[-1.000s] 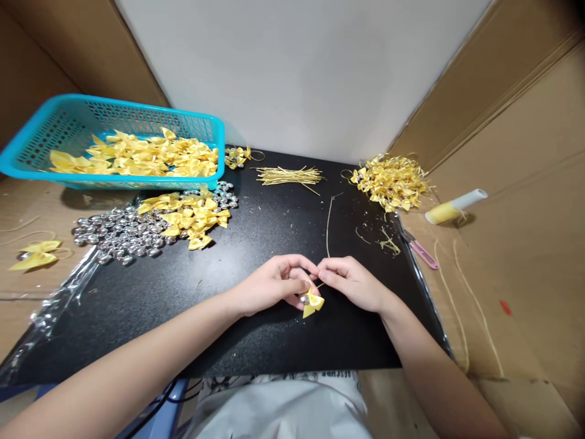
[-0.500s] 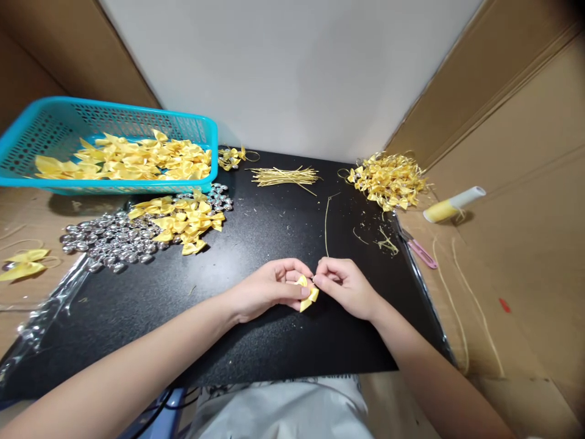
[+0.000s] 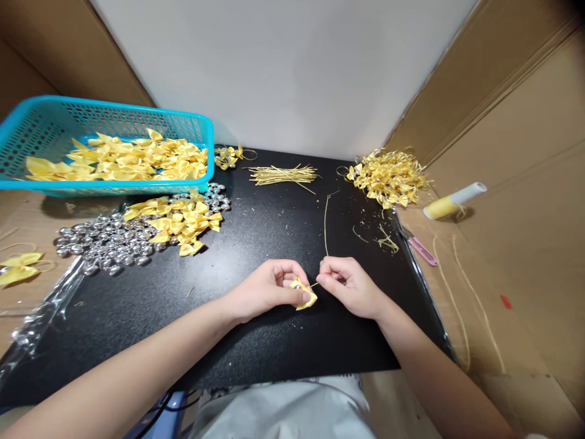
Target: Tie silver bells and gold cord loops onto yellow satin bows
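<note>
Over the front of the black table, my left hand [image 3: 274, 288] pinches a yellow ribbon bow [image 3: 307, 300] between thumb and fingers. A small shiny spot, perhaps a silver bead, shows on the bow. Just to the right, my right hand [image 3: 347, 286] is closed on a thin gold cord [image 3: 326, 225]. One short stretch of the cord runs from the bow to my right fingertips; its long free end rises from behind that hand toward the back of the table.
A blue basket [image 3: 211, 152] of yellow bows stands back left. Before it lie silver beads [image 3: 109, 241] and loose bows [image 3: 185, 222]. Cut gold cords [image 3: 283, 175] lie at the back, finished bows [image 3: 387, 177] back right. Pink-handled scissors [image 3: 423, 250] and a tube [image 3: 454, 201] are right.
My right hand has moved slightly right, away from the bow, and a short stretch of cord now shows between them. The bow has turned in my left fingers.
</note>
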Demonstrator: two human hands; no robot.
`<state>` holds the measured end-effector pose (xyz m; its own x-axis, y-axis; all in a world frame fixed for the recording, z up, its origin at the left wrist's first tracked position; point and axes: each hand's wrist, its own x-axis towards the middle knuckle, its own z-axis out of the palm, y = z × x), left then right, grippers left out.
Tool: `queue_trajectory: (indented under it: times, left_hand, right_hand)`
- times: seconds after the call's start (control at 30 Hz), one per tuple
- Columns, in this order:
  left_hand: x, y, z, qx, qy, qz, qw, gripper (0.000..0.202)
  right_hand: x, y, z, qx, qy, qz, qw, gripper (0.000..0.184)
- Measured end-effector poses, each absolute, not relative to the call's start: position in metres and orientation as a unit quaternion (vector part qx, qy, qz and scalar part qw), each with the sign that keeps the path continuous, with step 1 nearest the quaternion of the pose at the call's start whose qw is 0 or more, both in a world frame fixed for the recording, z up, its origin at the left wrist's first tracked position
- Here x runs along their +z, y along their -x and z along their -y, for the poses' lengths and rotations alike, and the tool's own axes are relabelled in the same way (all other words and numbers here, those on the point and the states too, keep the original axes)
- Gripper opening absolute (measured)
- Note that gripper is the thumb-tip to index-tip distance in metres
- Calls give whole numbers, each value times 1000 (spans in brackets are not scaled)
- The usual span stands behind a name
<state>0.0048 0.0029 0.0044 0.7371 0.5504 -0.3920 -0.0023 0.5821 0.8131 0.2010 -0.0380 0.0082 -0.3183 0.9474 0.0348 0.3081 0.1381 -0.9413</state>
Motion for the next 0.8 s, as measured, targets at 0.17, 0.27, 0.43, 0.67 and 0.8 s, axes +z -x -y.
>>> queue_trajectory:
  times: [0.17, 0.27, 0.43, 0.67, 0.8]
  left_hand:
    - [4, -4, -4, 165, -428, -317, 830, 20]
    - [3, -3, -5, 171, -413, -298, 843, 18]
    - [1, -2, -4, 143, -376, -271, 875, 20]
    - [1, 2, -6, 103, -409, -236, 875, 26]
    - [1, 4, -7, 101, -428, -212, 873, 25]
  right_hand:
    - [6, -200, 36, 483, 473, 648, 351, 31]
    - [4, -199, 36, 500, 468, 634, 360, 33]
    - [2, -198, 36, 535, 448, 608, 379, 31]
    - [1, -200, 36, 539, 452, 601, 380, 32]
    - [2, -200, 37, 527, 456, 613, 372, 32]
